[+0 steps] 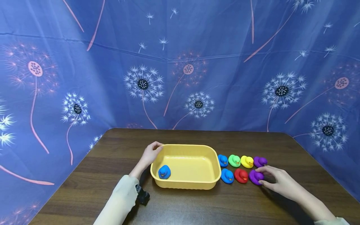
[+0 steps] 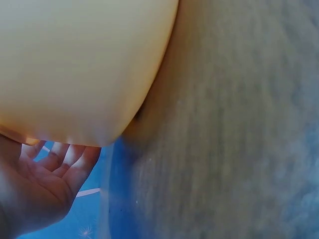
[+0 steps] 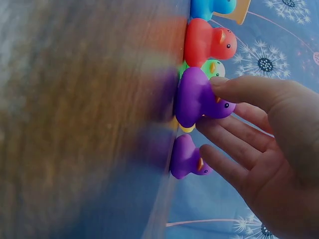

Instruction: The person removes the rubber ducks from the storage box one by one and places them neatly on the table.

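Note:
My left hand [image 1: 150, 155] holds the left rim of a yellow plastic basin [image 1: 187, 185]; in the left wrist view its fingers go up behind the edge. One blue rubber duck [image 1: 164, 172] sits inside, at the front left. To the right, my right hand [image 1: 284, 182] has thumb and fingers about the front purple rubber duck [image 1: 254, 177], pinching it while it stands on the table. The right wrist view shows the thumb against that purple duck [image 3: 189, 97]. Behind it stands another purple duck [image 1: 259, 161], close to the fingers.
Two short rows of ducks run from the basin's right side: blue [image 1: 222, 160], green [image 1: 234, 160] and yellow [image 1: 247, 162] behind, blue [image 1: 227, 176] and red [image 1: 241, 175] in front. Everything stands on a brown wooden table [image 1: 197, 206] before a blue dandelion-print cloth [image 1: 236, 87].

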